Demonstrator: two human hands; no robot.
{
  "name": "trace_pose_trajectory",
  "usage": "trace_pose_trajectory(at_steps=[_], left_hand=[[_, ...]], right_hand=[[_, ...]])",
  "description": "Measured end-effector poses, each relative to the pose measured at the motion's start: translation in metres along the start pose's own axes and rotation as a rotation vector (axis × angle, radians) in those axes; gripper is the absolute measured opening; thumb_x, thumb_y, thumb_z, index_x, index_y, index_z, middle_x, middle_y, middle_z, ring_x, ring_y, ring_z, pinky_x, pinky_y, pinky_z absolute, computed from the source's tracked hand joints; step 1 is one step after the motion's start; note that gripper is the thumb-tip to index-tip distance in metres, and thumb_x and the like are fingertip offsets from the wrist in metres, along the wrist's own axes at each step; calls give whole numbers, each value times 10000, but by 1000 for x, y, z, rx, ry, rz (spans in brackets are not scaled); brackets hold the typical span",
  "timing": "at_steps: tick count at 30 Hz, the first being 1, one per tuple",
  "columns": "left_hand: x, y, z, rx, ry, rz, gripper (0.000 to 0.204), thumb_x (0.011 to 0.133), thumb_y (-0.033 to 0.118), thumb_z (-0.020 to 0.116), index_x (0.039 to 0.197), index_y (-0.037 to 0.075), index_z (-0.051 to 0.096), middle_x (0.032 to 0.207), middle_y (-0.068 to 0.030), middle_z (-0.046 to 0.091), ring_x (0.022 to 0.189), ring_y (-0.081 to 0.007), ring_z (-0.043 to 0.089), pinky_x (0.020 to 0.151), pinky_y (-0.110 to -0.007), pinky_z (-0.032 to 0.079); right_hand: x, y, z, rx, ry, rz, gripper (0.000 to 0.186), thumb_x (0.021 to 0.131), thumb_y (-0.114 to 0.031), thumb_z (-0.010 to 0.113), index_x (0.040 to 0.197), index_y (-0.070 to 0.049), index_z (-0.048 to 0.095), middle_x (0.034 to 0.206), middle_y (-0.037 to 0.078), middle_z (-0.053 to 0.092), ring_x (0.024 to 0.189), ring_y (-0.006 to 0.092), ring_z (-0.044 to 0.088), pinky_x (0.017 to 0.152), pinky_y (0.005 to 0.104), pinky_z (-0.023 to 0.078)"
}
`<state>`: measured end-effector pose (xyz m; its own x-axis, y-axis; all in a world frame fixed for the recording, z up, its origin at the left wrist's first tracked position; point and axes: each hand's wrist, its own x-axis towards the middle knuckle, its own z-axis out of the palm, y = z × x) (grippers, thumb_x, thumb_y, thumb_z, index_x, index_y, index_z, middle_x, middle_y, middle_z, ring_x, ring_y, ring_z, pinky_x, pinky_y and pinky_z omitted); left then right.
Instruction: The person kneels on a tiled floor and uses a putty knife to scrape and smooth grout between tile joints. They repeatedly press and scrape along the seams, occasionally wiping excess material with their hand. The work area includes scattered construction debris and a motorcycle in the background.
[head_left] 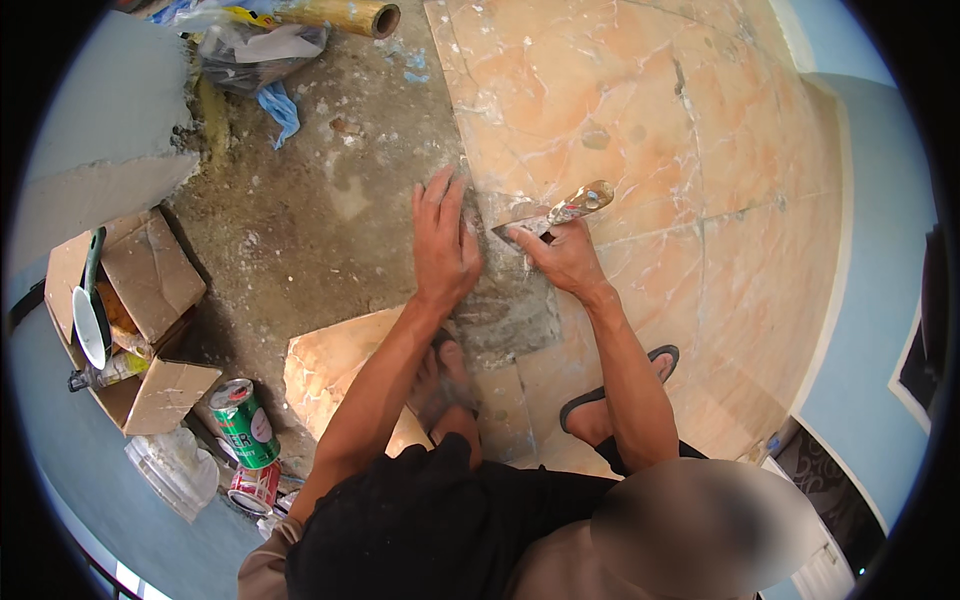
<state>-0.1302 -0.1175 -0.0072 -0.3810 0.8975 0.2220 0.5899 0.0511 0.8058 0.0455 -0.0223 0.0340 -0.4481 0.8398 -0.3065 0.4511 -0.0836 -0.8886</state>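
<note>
We see our right hand (pixel 562 255) gripping a scraper (pixel 560 212) by its handle, fingers curled around the lower part of it. The scraper's long axis runs on a slant: the pale, shiny handle end points up and to the right, and the flat metal blade points down and to the left, meeting the floor just at the edge of the tiles (pixel 640 120). It sits between our two hands, at the seam where the orange marbled tiles end and the bare grey floor (pixel 330 200) begins.

Our left hand (pixel 442 245) is open, fingers stretched and spread flat on the floor just left of the blade, palm down, holding nothing.

Below our hands a patch of grey mortar (pixel 510 320) lies between the tiles, and a loose tile (pixel 335 370) of the same orange rests to the lower left, under our left forearm.

At the left a brown cardboard box (pixel 140 320) stands open with its flaps out; a white ladle with a dark green handle (pixel 90 310) lies across it. Just right of the box a green tin (pixel 243 422) with a white label band stands tilted, and a red and white tin (pixel 255 487) lies below it. At the top edge lies a yellowish tube (pixel 340 15), beside crumpled grey and blue plastic bags (pixel 262 60).
</note>
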Motion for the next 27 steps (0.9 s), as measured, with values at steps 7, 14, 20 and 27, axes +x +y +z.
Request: trace_pose_trajectory(at_steps=[7,14,20,27], left_hand=[[0,1,-2,-98,40,-54,566,917,-49,558,1480,-23,508,1544,-253,487,1441,-443,451,1268,-592,251],[3,2,-3,-117,61,-47,548,930,-52,545,1476,-32,504,1542,-272,483,1430,-460,457,1261,-588,263],[2,5,-3,-131,55,-66,544,931,-54,545,1473,-36,503,1543,-275,482,1429,-466,459,1261,-584,266],[1,3,-3,-116,50,-61,548,927,-57,554,1473,-38,501,1539,-277,481,1432,-468,454,1262,-582,267]], right_hand=[[4,-9,8,-26,-45,-61,149,981,-115,753,956,32,754,751,-3,683,589,61,570,539,261,457],[16,-17,4,-73,-118,-45,159,966,-138,761,965,21,766,789,37,726,610,85,625,559,279,484],[10,-6,14,26,-51,-36,145,980,-125,754,955,17,746,733,8,687,583,66,592,530,258,466],[12,-4,30,-18,28,-118,130,981,-111,747,945,15,739,692,-14,663,580,54,580,530,254,460]])
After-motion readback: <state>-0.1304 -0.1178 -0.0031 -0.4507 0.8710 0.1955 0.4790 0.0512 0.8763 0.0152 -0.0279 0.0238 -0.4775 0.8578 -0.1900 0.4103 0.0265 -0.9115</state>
